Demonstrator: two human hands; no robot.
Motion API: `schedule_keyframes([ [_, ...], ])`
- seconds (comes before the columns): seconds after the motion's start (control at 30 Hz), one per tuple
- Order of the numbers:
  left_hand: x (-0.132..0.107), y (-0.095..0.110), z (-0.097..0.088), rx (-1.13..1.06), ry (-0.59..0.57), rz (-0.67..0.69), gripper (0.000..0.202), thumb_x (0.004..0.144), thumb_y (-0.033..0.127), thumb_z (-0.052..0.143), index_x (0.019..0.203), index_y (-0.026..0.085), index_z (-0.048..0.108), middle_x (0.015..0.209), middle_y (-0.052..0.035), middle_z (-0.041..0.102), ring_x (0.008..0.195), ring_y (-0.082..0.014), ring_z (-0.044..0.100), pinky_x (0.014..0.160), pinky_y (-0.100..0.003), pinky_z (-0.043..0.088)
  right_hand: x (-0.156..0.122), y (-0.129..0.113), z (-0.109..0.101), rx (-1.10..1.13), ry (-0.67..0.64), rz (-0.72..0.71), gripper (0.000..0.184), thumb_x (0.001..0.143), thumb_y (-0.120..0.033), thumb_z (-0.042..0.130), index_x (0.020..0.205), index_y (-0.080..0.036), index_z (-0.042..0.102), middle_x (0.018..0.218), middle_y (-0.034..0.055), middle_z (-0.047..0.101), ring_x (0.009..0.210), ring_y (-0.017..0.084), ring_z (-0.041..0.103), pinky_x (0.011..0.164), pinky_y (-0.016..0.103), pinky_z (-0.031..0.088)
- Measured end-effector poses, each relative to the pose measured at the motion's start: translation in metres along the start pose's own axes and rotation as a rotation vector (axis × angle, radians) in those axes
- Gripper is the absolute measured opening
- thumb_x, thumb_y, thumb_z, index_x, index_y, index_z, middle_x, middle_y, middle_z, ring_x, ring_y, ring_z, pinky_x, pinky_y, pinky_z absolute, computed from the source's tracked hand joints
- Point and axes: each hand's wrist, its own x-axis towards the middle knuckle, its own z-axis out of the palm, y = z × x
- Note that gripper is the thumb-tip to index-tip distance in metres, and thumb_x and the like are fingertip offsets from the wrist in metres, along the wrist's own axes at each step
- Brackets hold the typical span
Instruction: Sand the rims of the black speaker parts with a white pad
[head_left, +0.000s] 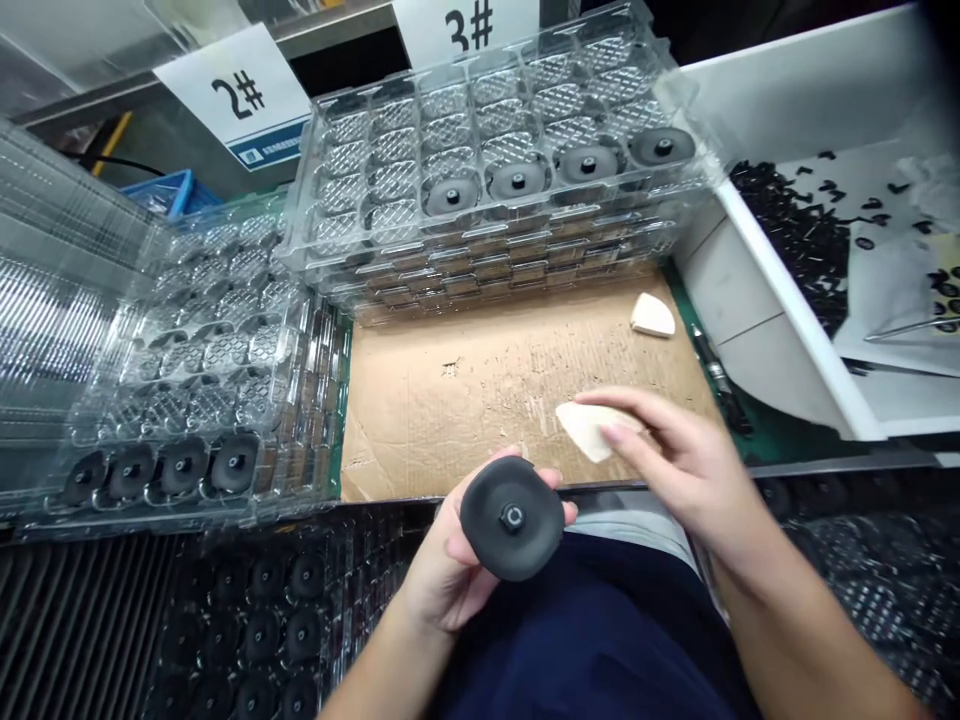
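While the left hand (442, 570) cradles a round black rubber disc (512, 518) on curled fingers (568, 512), the right hand (694, 480) clamps its fingers together on a cream foam wedge (589, 430) just beyond them.

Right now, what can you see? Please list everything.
Clear plastic trays: several, stacked, left and ahead
Number signs: 2, white, behind the trays
Black discs: 8 in upper trays, more below
Cardboard sheet: 1, brown, centre
Cream wedges: 2, one on the cardboard, one held
White bin: 1, right, holding small black parts
Blue crate: 1, far left
Left hand: holding a black disc
Right hand: fingers over a cream wedge
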Motion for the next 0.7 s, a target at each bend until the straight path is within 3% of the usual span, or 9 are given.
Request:
schedule_keyframes([
  [0.07,0.000,-0.006,0.000,0.010,0.024,-0.003,0.059,0.054,0.046,0.081,0.107,0.024,0.067,0.103,-0.0028,0.071,0.090,-0.0208,0.068,0.091,-0.030,0.051,0.008,-0.030,-0.008,0.021,0.034,-0.225,0.025,0.093,-0.017,0.049,0.114,-0.024,0.061,0.103,0.0027,0.066,0.087,0.016,0.060,0.073,0.028,0.046],
  [0.13,0.001,-0.013,-0.003,0.008,0.089,0.001,0.053,0.055,0.044,0.082,0.101,0.022,0.070,0.099,-0.0018,0.071,0.094,-0.0201,0.067,0.090,-0.026,0.050,0.015,-0.048,-0.005,-0.030,-0.058,-0.482,0.028,0.095,-0.014,0.042,0.112,-0.022,0.063,0.089,0.0019,0.067,0.073,0.014,0.057,0.068,0.028,0.042],
  [0.2,0.001,-0.019,-0.009,-0.003,0.153,0.010,0.044,0.060,0.042,0.080,0.097,0.021,0.071,0.096,0.0000,0.071,0.096,-0.0177,0.066,0.088,-0.022,0.051,0.020,-0.048,0.001,-0.121,-0.178,-0.536,0.031,0.095,-0.014,0.037,0.107,-0.018,0.066,0.080,0.0028,0.066,0.067,0.014,0.055,0.063,0.030,0.038],
  [0.3,-0.002,-0.020,-0.020,-0.033,0.182,-0.002,0.048,0.064,0.045,0.077,0.105,0.021,0.068,0.102,-0.0023,0.071,0.095,-0.0182,0.066,0.085,-0.023,0.052,0.016,-0.024,0.007,-0.222,-0.264,-0.248,0.028,0.092,-0.016,0.042,0.102,-0.018,0.069,0.079,0.0034,0.065,0.072,0.016,0.057,0.067,0.031,0.039],
  [0.37,-0.004,-0.017,-0.024,-0.072,0.186,-0.009,0.054,0.064,0.045,0.077,0.110,0.021,0.064,0.108,-0.0050,0.070,0.097,-0.0208,0.067,0.086,-0.025,0.052,0.003,-0.001,0.010,-0.176,-0.289,-0.049,0.026,0.092,-0.019,0.045,0.104,-0.020,0.068,0.083,0.0038,0.067,0.077,0.018,0.059,0.072,0.032,0.043],
  [0.53,-0.007,-0.006,-0.023,-0.131,0.170,-0.016,0.056,0.062,0.044,0.078,0.111,0.022,0.063,0.112,-0.0048,0.068,0.099,-0.0212,0.066,0.084,-0.025,0.052,-0.038,0.042,0.022,0.081,-0.318,0.209,0.024,0.091,-0.029,0.050,0.103,-0.020,0.069,0.096,0.0061,0.070,0.087,0.021,0.065,0.075,0.033,0.052],
  [0.63,-0.003,-0.005,-0.016,-0.103,0.165,-0.027,0.060,0.059,0.043,0.080,0.112,0.023,0.062,0.111,-0.0043,0.068,0.099,-0.0218,0.066,0.082,-0.026,0.053,-0.039,0.034,0.020,0.036,-0.211,0.252,0.025,0.092,-0.029,0.049,0.105,-0.019,0.068,0.101,0.0079,0.069,0.092,0.023,0.064,0.076,0.035,0.052],
  [0.7,-0.001,-0.007,-0.012,-0.069,0.161,-0.017,0.062,0.058,0.043,0.081,0.113,0.024,0.061,0.112,-0.0038,0.067,0.098,-0.0222,0.066,0.081,-0.026,0.054,-0.030,0.009,0.017,0.004,-0.020,0.210,0.025,0.092,-0.026,0.049,0.110,-0.020,0.065,0.109,0.0071,0.066,0.098,0.022,0.062,0.076,0.033,0.051],
])
